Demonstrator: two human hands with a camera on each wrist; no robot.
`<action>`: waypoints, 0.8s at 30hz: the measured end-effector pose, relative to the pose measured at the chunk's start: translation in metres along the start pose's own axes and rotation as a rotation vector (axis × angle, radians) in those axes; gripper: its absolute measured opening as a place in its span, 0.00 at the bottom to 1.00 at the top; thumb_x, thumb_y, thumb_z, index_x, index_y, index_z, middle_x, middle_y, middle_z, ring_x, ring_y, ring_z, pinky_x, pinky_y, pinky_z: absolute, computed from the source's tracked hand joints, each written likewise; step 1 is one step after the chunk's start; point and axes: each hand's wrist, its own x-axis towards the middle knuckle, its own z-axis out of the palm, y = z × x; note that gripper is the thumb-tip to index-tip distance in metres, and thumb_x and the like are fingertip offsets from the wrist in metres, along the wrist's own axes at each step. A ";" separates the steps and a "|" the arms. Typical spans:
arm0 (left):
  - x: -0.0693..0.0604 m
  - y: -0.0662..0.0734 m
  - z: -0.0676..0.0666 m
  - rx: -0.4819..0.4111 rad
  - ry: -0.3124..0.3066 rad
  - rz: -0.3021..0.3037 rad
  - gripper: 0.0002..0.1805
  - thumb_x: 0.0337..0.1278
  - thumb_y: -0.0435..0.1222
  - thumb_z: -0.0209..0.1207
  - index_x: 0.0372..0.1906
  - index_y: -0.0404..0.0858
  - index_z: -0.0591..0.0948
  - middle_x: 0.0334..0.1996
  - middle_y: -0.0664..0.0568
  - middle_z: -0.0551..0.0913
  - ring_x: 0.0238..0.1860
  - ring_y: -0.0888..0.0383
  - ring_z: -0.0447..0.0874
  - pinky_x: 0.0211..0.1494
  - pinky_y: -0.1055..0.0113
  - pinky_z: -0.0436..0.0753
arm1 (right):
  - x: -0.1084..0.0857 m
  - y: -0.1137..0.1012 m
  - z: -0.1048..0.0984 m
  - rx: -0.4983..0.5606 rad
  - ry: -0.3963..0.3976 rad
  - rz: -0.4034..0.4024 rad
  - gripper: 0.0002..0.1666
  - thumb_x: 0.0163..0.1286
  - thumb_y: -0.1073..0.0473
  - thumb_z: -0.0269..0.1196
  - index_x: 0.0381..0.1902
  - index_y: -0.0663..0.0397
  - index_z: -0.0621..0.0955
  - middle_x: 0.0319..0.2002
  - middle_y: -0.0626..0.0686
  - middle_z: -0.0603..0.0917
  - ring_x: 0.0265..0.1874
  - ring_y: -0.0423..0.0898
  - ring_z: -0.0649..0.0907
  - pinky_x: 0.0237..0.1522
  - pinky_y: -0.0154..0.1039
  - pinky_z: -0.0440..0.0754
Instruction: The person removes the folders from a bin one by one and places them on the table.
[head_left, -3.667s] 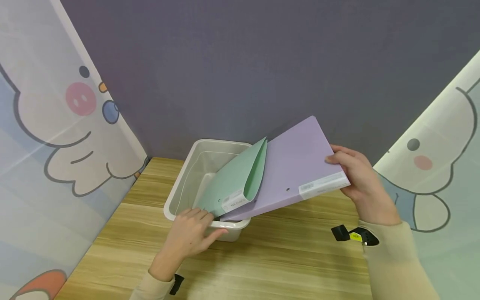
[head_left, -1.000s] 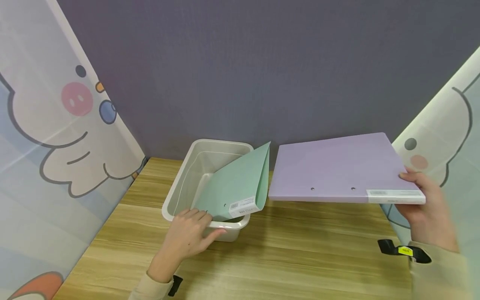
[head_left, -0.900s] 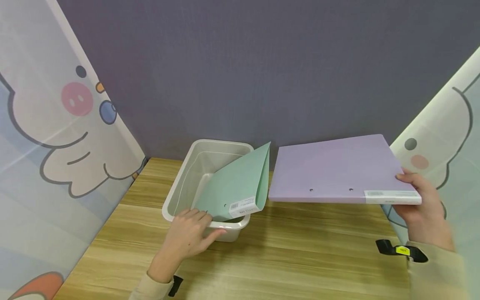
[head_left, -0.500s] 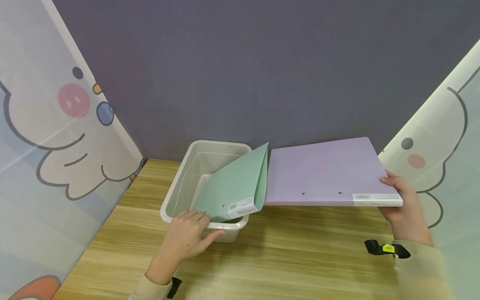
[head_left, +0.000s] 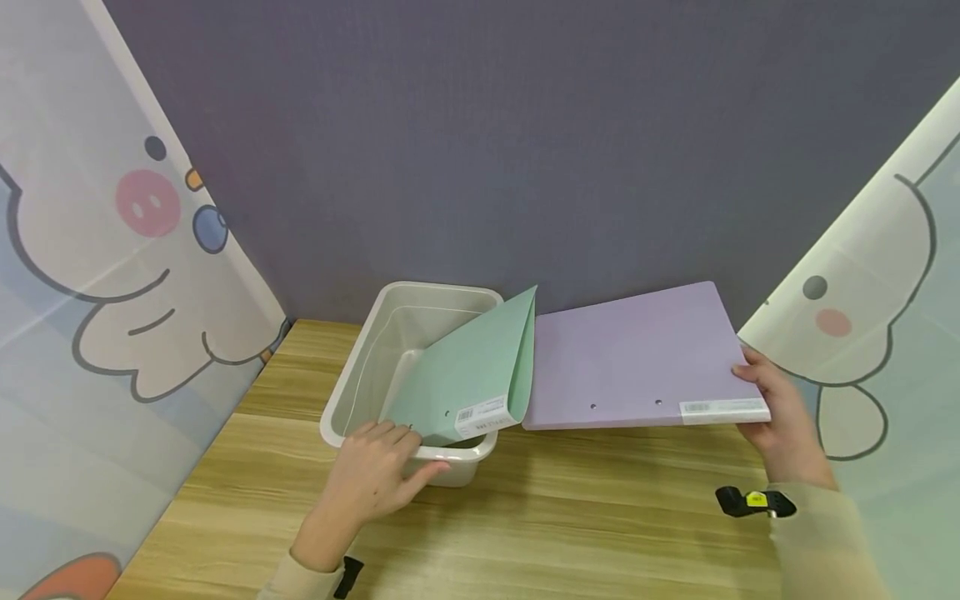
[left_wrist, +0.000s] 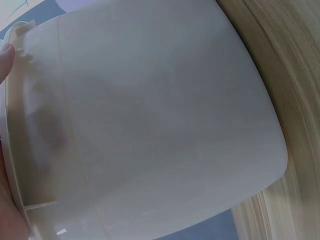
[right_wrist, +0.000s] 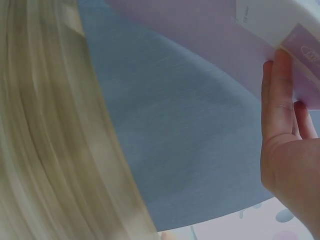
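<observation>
In the head view a light grey plastic bin (head_left: 358, 377) stands on the table, with a mint green folder (head_left: 468, 367) leaning inside it, its spine end sticking out over the right rim. My left hand (head_left: 375, 471) grips the bin's front rim, fingertips inside and thumb outside. The left wrist view is filled by the bin's outer wall (left_wrist: 165, 110). My right hand (head_left: 780, 412) pinches a lilac folder (head_left: 633, 354) by its right end, thumb on top and fingers underneath. The lilac folder is held nearly flat, right of the bin, its left edge close to the green folder; whether they touch I cannot tell.
The wood-grain table (head_left: 585, 517) extends in front of the bin. A dark grey panel (head_left: 525, 150) rises behind it. Cartoon-printed sheets (head_left: 112, 250) flank the workspace on both sides.
The lilac folder came out of the bin to the right, away from the green folder. Over the last second it has moved back left and lower. The left hand stays on the rim.
</observation>
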 end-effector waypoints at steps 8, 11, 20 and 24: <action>0.000 0.000 0.001 0.003 0.023 0.001 0.35 0.69 0.68 0.45 0.16 0.46 0.68 0.14 0.60 0.67 0.16 0.60 0.64 0.22 0.66 0.66 | 0.003 0.011 -0.002 -0.082 0.057 0.008 0.21 0.78 0.69 0.49 0.54 0.43 0.82 0.46 0.48 0.87 0.42 0.44 0.86 0.39 0.38 0.85; 0.000 0.000 0.001 0.004 0.028 0.000 0.35 0.69 0.68 0.45 0.16 0.46 0.68 0.14 0.60 0.68 0.16 0.60 0.65 0.22 0.66 0.67 | 0.005 0.014 -0.003 -0.122 0.089 0.015 0.21 0.77 0.69 0.51 0.54 0.41 0.82 0.45 0.46 0.87 0.42 0.43 0.86 0.38 0.39 0.86; 0.001 -0.001 0.002 -0.003 0.035 0.003 0.34 0.68 0.68 0.48 0.16 0.46 0.68 0.14 0.60 0.67 0.15 0.60 0.65 0.22 0.66 0.67 | 0.014 0.025 -0.009 -0.148 0.099 0.045 0.20 0.78 0.68 0.51 0.53 0.39 0.82 0.44 0.46 0.87 0.40 0.43 0.86 0.37 0.39 0.86; 0.000 -0.001 0.003 -0.003 0.035 0.003 0.34 0.68 0.68 0.48 0.16 0.47 0.68 0.14 0.60 0.67 0.15 0.61 0.64 0.22 0.66 0.66 | 0.018 0.033 -0.011 -0.166 0.102 0.072 0.19 0.78 0.67 0.51 0.52 0.38 0.81 0.44 0.44 0.85 0.41 0.42 0.85 0.38 0.38 0.85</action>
